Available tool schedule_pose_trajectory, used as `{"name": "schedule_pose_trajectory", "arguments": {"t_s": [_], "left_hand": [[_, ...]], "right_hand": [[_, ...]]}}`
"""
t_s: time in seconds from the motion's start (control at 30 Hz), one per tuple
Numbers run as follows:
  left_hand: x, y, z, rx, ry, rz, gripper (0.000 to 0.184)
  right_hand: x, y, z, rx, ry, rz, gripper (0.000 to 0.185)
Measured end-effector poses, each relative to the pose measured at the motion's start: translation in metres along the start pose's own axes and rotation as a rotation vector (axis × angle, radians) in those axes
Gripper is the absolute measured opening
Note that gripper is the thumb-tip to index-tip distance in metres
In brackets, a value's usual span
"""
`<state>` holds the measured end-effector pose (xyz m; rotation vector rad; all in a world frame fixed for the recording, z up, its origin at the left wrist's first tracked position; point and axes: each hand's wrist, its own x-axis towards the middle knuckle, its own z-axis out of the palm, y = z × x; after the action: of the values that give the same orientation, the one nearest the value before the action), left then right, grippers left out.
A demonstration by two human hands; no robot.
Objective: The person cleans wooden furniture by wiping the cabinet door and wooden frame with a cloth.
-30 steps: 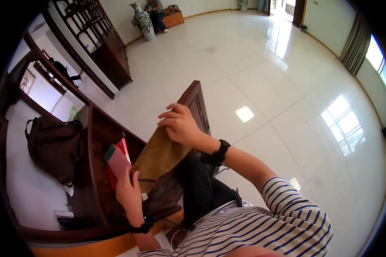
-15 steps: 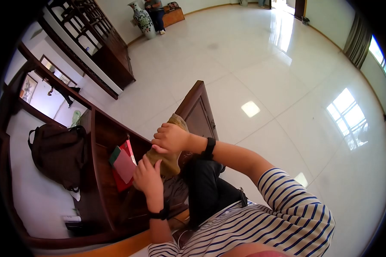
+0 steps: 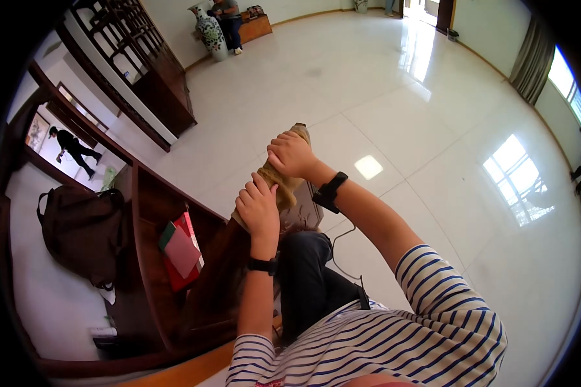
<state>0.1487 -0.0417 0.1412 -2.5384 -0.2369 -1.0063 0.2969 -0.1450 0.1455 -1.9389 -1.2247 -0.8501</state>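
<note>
A brownish-yellow cloth (image 3: 286, 191) lies bunched over the top edge of the dark wooden cabinet door (image 3: 308, 209), which stands out from the cabinet. My right hand (image 3: 292, 155) grips the cloth near the door's far end, fingers curled over the edge. Closer to the cabinet, my left hand (image 3: 258, 205) is closed over the cloth, its fingers bent around the edge too. Much of the door is hidden by the cloth and my arms.
Inside the open cabinet (image 3: 150, 193) lie a pink booklet (image 3: 182, 250) and red items. A dark backpack (image 3: 84, 232) rests on the cabinet top before a mirror (image 3: 64, 145), which shows a person. A large vase (image 3: 208, 32) and another person (image 3: 227, 19) are far off.
Both hands and the cloth have moved up and right, out along the door edge from the cabinet side. A person in dark clothes now shows in the mirror.
</note>
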Motion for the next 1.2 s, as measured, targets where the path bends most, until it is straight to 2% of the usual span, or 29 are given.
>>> {"name": "schedule_pose_trajectory", "arguments": {"t_s": [0.13,0.2,0.33,0.4,0.5,0.63,0.8,0.83,0.93,0.97,1.0,1.03,1.07,1.1,1.13,1.17,1.2], "left_hand": [[-0.004,-0.004,-0.005,-0.05,-0.031,0.036,0.058],[-0.007,-0.006,-0.009,-0.117,-0.006,0.071,0.056],[-0.017,-0.017,-0.015,-0.168,-0.017,0.078,0.056],[-0.027,-0.029,-0.018,-0.194,-0.055,0.052,0.055],[-0.049,-0.055,-0.039,-0.188,-0.074,0.016,0.051],[-0.079,-0.09,-0.063,-0.151,-0.071,-0.021,0.051],[-0.114,-0.118,-0.093,-0.198,-0.201,-0.073,0.055],[-0.113,-0.121,-0.102,-0.177,-0.236,-0.033,0.055],[-0.122,-0.125,-0.111,-0.192,-0.338,-0.022,0.056],[-0.126,-0.127,-0.111,-0.211,-0.304,-0.009,0.056],[-0.127,-0.128,-0.11,-0.23,-0.251,0.004,0.056],[-0.128,-0.13,-0.11,-0.266,-0.219,-0.004,0.046],[-0.131,-0.132,-0.108,-0.262,-0.225,-0.011,0.046],[-0.134,-0.137,-0.105,-0.346,-0.154,-0.08,0.037],[-0.133,-0.144,-0.101,-0.423,-0.071,-0.15,0.029],[-0.133,-0.153,-0.105,-0.396,-0.055,-0.174,0.029],[-0.133,-0.157,-0.112,-0.388,-0.058,-0.243,0.022]], "right_hand": [[-0.002,-0.009,-0.003,-0.079,-0.004,0.058,0.025],[-0.003,-0.014,-0.006,-0.23,-0.327,0.229,0.026],[-0.01,-0.024,-0.003,-0.339,-0.355,0.229,0.026],[-0.011,-0.026,0.001,-0.166,-0.006,0.174,0.026],[-0.013,-0.043,0.005,-0.188,-0.062,0.127,0.026],[-0.017,-0.101,0.02,-0.134,-0.024,0.121,0.025],[-0.024,-0.115,0.016,0.13,0.036,0.062,0.021],[-0.025,-0.117,0.006,0.188,0.025,0.14,0.02],[-0.05,-0.104,0.008,0.018,0.31,0.268,0.038],[-0.057,-0.103,0.008,0.039,0.409,0.37,0.04],[-0.069,-0.104,0.012,0.061,0.378,0.548,0.043],[-0.084,-0.092,0.027,0.212,0.287,0.657,0.046],[-0.102,-0.078,0.042,0.36,0.196,0.765,0.05],[-0.116,-0.07,0.046,0.367,0.195,0.763,0.05],[-0.123,-0.06,0.049,0.511,0.112,0.877,0.055],[-0.122,-0.051,0.058,0.665,0.004,0.969,0.06],[-0.126,-0.04,0.062,0.585,0.045,0.983,0.065]]}}
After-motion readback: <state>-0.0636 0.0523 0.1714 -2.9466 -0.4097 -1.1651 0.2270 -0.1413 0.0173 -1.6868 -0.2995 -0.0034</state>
